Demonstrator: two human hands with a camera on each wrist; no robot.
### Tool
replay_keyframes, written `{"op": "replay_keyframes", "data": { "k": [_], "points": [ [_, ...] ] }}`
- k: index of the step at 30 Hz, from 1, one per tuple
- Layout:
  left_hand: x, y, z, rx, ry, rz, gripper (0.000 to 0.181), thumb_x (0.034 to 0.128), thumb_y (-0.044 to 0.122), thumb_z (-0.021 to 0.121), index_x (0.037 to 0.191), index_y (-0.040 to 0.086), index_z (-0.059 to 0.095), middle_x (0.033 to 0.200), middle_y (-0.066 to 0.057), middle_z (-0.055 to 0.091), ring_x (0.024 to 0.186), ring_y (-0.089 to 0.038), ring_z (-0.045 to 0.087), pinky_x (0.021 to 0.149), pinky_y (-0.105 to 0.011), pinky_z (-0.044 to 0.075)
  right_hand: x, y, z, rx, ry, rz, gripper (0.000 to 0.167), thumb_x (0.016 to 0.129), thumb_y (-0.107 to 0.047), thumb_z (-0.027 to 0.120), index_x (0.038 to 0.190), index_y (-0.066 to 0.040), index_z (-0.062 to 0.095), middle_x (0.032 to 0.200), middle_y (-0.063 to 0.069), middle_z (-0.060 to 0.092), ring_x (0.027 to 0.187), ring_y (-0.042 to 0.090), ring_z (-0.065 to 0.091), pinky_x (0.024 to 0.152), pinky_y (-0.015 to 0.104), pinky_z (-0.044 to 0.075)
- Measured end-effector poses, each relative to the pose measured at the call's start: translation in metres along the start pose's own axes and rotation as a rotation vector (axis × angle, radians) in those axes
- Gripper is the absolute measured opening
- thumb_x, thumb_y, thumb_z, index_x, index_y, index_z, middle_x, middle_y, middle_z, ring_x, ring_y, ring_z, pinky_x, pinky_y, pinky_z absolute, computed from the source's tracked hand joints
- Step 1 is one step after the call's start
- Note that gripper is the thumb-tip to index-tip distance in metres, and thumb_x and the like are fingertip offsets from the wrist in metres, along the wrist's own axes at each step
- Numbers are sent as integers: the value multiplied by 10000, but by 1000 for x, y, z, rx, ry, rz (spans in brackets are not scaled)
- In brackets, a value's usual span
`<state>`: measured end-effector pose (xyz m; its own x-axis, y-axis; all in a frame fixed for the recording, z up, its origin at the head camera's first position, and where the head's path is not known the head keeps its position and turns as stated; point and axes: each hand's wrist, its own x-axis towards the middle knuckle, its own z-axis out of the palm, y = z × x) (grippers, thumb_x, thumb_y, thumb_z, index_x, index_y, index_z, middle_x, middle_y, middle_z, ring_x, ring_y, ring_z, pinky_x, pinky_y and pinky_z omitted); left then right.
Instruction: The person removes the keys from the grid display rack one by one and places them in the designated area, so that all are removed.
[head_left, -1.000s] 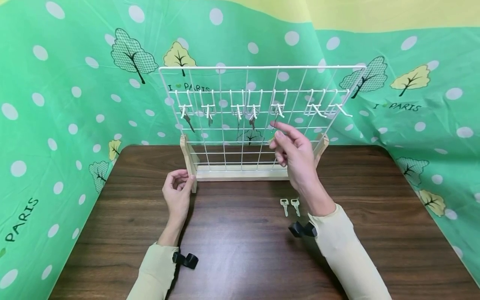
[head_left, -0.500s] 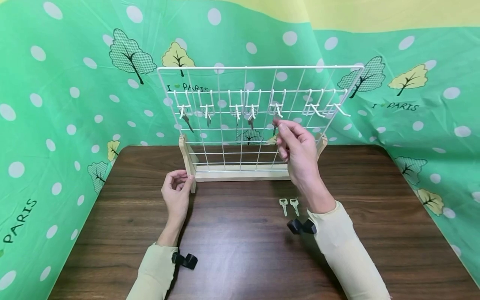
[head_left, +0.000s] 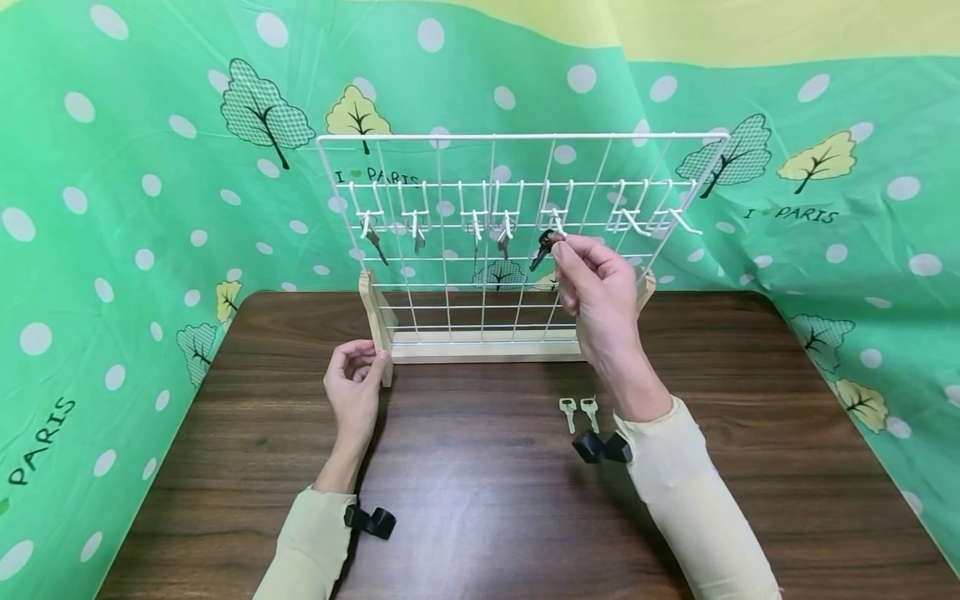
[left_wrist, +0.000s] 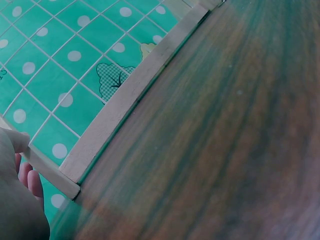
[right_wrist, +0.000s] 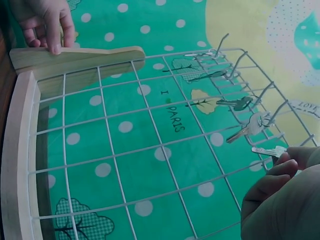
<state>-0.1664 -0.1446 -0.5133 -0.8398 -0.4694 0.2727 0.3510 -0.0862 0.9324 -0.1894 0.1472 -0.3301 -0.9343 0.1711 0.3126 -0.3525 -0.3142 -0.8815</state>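
A white wire rack (head_left: 495, 136) with several hooks stands in a wooden base (head_left: 487, 352). My right hand (head_left: 607, 308) pinches a key (head_left: 542, 252) between thumb and forefinger, just below the fifth hook from the left. The right wrist view also shows that key (right_wrist: 267, 150) in the right fingers (right_wrist: 282, 172). Keys hang from hooks to its left, one of them at the far left (head_left: 377, 245). My left hand (head_left: 354, 392) grips the wooden side support (head_left: 380, 333), thumb in front; the left wrist view shows this support (left_wrist: 50, 172) too.
Two keys (head_left: 567, 414) (head_left: 589, 413) lie side by side on the dark wooden table (head_left: 465, 475), left of the right wrist. Two hooks at the rack's right side (head_left: 681, 220) hold no key. A green dotted cloth (head_left: 150, 242) hangs behind the table.
The right hand has shifted slightly right, and the key at its fingertips has turned and shows more clearly. The left hand has stayed on the support.
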Motion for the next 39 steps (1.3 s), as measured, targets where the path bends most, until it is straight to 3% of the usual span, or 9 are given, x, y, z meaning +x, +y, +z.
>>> {"op": "replay_keyframes", "data": {
  "k": [5,10,15,21,25,29,39],
  "points": [
    [0,0,0,-2,-1,0,285,931,-112,810,1149,-187,643,990,11,711,894,-112,669,752,-172,553,4,0,-1,-54,38,-67,185,1028,44,701,955,-50,843,700,-37,657,494,50,440,450,160,316],
    [1,-1,0,-4,-2,3,280,935,-110,807,1147,-188,642,990,14,712,894,-114,668,752,-167,549,4,-2,0,-93,60,-112,162,1021,23,729,980,-62,860,785,-37,743,502,52,489,472,164,343],
    [1,-1,0,2,-1,0,289,929,-108,814,1149,-186,643,981,26,710,888,-99,666,750,-164,547,3,-5,1,-115,53,-110,220,1026,34,713,943,-123,844,758,-47,717,519,52,520,472,157,359],
    [0,-1,0,10,3,-4,293,926,-109,813,1152,-187,643,984,28,712,886,-94,666,751,-168,546,0,-9,1,-117,23,-87,188,1035,31,696,938,-74,818,749,-37,708,538,59,514,479,160,373],
    [0,-1,0,5,1,1,297,925,-109,815,1150,-192,640,981,31,713,884,-91,666,749,-166,547,-3,-13,1,-112,17,-82,222,1036,31,684,918,-109,809,790,-30,743,543,70,507,480,160,367],
    [0,-1,0,-1,0,3,293,924,-110,813,1147,-191,642,977,32,715,881,-92,668,745,-165,549,-4,-14,2,-103,14,-93,258,1034,41,682,893,-139,802,713,-19,690,533,71,494,470,164,355],
    [0,-2,0,-4,0,4,296,922,-107,816,1146,-191,642,972,38,717,875,-86,667,742,-163,552,-7,-15,1,-66,-17,-108,231,1042,29,653,909,-94,794,597,-13,564,528,95,457,471,175,321]
  ]
}}
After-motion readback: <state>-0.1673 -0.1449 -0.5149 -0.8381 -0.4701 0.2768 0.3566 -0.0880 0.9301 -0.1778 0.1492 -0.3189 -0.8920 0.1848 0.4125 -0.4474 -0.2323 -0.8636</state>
